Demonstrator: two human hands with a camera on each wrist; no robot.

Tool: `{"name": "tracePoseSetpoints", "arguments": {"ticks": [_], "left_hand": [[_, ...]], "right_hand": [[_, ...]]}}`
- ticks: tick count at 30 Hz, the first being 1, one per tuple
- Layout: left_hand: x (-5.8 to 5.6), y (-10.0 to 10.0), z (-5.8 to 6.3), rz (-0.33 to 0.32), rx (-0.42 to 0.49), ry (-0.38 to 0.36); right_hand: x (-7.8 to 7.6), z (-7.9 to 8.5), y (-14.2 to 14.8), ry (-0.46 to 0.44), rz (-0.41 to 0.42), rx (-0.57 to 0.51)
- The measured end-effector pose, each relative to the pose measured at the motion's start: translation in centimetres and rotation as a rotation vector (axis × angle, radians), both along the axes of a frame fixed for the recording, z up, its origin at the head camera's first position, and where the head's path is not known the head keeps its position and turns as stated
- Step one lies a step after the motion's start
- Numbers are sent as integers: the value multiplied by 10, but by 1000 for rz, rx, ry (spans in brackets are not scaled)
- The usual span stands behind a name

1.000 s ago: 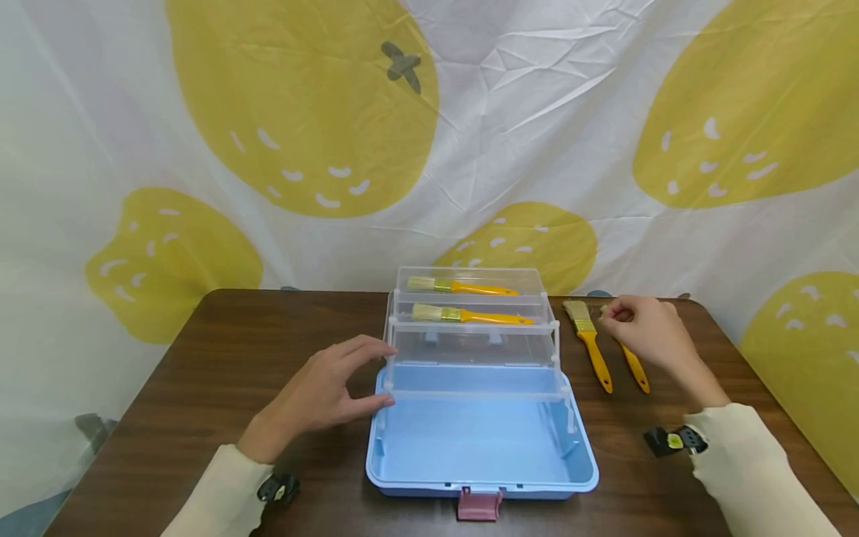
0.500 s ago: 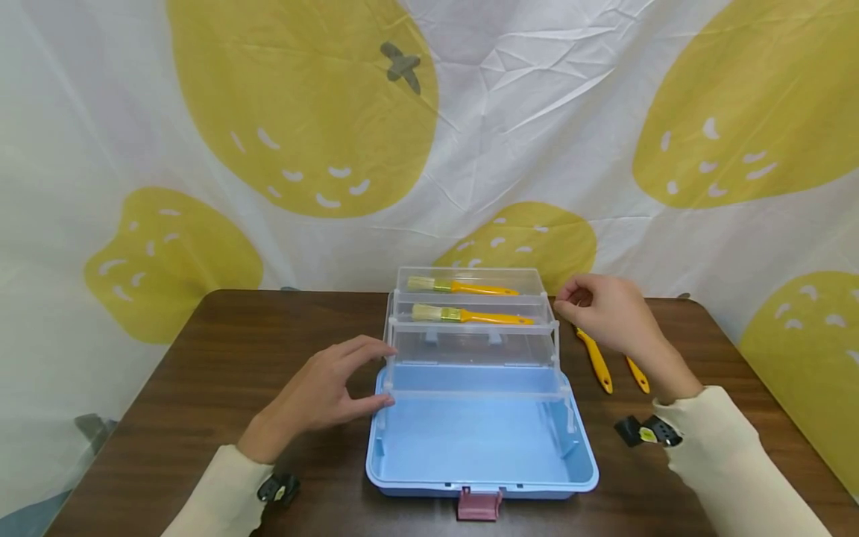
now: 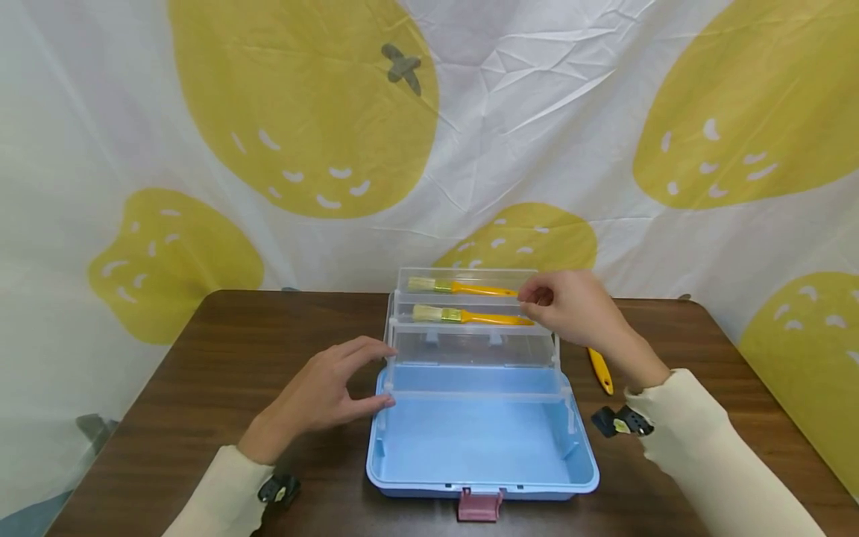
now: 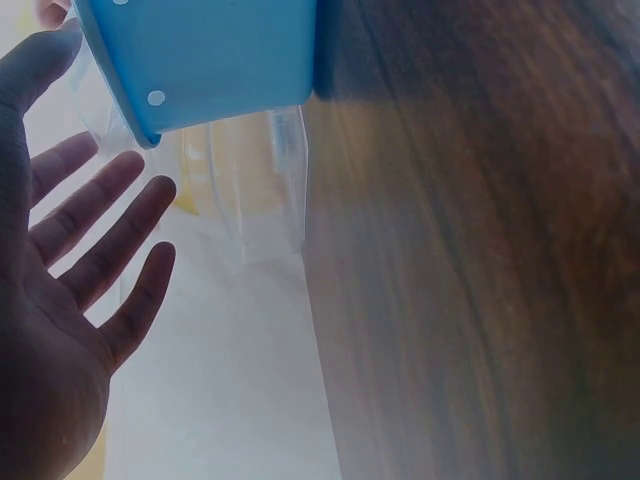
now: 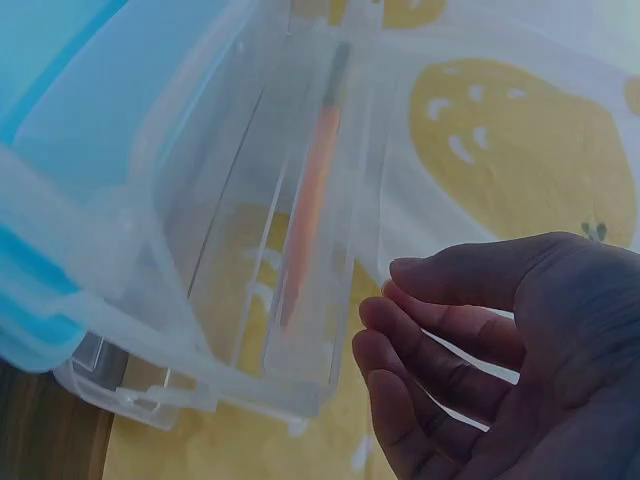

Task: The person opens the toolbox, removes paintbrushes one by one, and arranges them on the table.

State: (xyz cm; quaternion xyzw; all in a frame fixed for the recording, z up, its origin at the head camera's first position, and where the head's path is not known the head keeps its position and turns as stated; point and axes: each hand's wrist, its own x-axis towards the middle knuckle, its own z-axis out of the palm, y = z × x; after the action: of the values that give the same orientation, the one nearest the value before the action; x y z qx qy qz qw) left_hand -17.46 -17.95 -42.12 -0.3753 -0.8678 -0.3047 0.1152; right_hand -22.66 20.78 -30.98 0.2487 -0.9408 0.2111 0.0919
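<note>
My right hand [image 3: 573, 309] hovers at the right end of two raised clear trays, its fingers loosely bent. In the right wrist view, thumb and index fingertips come close together with nothing between them, beside a tray holding an orange-handled paintbrush [image 5: 315, 190]. One paintbrush [image 3: 493, 291] lies in the upper tray [image 3: 403, 280], another [image 3: 490, 318] in the tray below. These trays stand over an opened light blue toolbox [image 3: 483, 488]. My left hand [image 3: 322, 391] spreads its fingers at the box's left side, thumb and index tips at the tray frame.
Right of the box, a yellow paintbrush handle [image 3: 600, 371] shows on the dark wooden table [image 3: 221, 358]; my right hand and forearm cover the rest there. A pink latch [image 3: 479, 507] hangs at the box front. A white cloth with yellow fruit shapes [image 3: 537, 149] hangs behind.
My right hand has moved left from above the paintbrushes on the table to the trays' right end; those brushes stay on the table. My left hand has kept its place.
</note>
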Motion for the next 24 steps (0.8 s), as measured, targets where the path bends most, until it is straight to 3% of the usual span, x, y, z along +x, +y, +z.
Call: {"name": "tracePoseSetpoints", "arguments": {"ticks": [13, 24], "left_hand": [[1, 0, 0, 8, -4, -7], [1, 1, 0, 1, 2, -3]], "right_hand": [[-7, -5, -18, -18, 57, 47], [-14, -10, -20, -88, 18, 75]]}}
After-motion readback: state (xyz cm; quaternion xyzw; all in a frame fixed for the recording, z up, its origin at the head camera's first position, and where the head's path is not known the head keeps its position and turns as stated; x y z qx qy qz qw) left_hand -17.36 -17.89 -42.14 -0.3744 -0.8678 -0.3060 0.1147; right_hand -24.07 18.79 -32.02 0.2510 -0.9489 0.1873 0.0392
